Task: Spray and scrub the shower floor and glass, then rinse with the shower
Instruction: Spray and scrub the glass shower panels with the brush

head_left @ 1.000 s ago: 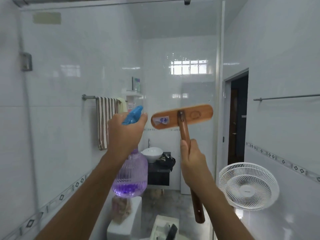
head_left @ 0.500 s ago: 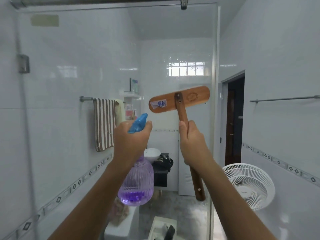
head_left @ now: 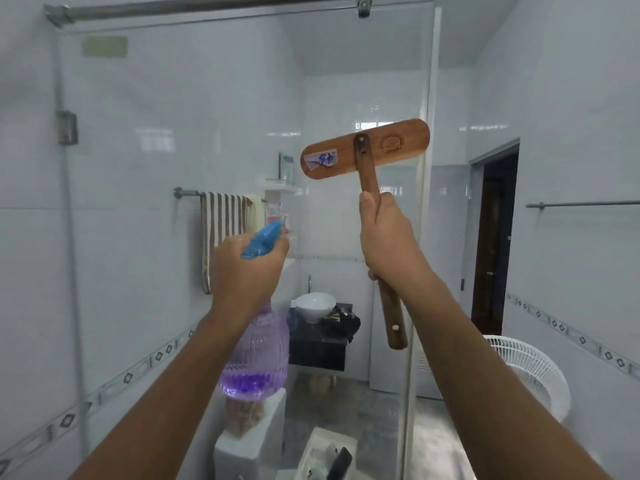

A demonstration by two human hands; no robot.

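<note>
Holding both tools up at the shower glass [head_left: 346, 81]: my right hand [head_left: 388, 240] is closed mid-handle on the stiff, light wooden brush [head_left: 367, 148], head above it; my left hand [head_left: 247, 271] is wrapped around the slippery spray bottle [head_left: 258, 358] neck, its part-filled body hanging below.

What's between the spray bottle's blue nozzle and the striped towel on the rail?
The head view shows the shower glass between them: the spray bottle in the left hand is on the near side, and the striped towel hangs beyond the pane.

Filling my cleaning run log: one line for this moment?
stage: scrubbing glass | left hand: spray bottle | right hand: wooden brush raised
</note>
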